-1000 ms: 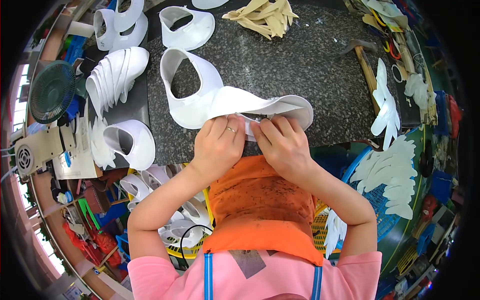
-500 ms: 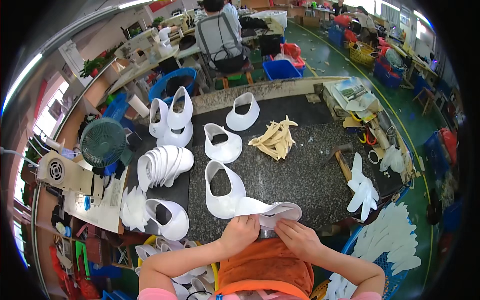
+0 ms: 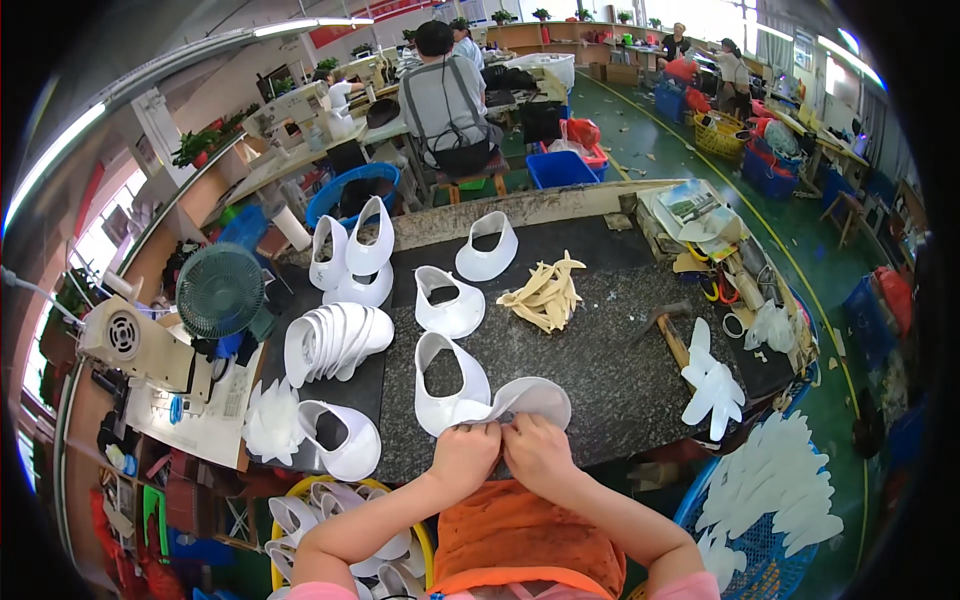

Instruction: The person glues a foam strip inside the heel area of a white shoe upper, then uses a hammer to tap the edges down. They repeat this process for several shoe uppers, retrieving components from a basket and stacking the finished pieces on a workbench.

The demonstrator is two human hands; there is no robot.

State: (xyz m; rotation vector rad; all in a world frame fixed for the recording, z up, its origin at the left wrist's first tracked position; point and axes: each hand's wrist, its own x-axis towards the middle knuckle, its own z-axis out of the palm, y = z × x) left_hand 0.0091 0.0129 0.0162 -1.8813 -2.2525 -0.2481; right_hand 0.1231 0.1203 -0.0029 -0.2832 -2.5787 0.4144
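A white shoe upper (image 3: 543, 397) is pinched by its near edge in both of my hands, close to the front edge of the dark speckled worktop (image 3: 610, 380). My left hand (image 3: 467, 458) and my right hand (image 3: 537, 452) are nearly touching, fingers closed on the piece. Its left end overlaps or lies against another white upper (image 3: 475, 372) just beyond; I cannot tell which. Further back stand a second upper (image 3: 455, 318) and a third (image 3: 490, 264). A heap of beige curved strips (image 3: 543, 296) lies right of them.
On the left are nested uppers (image 3: 345, 338), a green fan (image 3: 218, 290) and a sewing machine (image 3: 140, 345). A hammer (image 3: 675, 347) and white flat pieces (image 3: 714, 384) lie right. Below the worktop are a yellow basket (image 3: 430, 550) and a blue basket (image 3: 765, 560). A person (image 3: 440, 100) sits ahead.
My right hand has moved left, close to my left hand. The held upper has shifted left, and its right part now fans out upward. My view has tilted up slightly.
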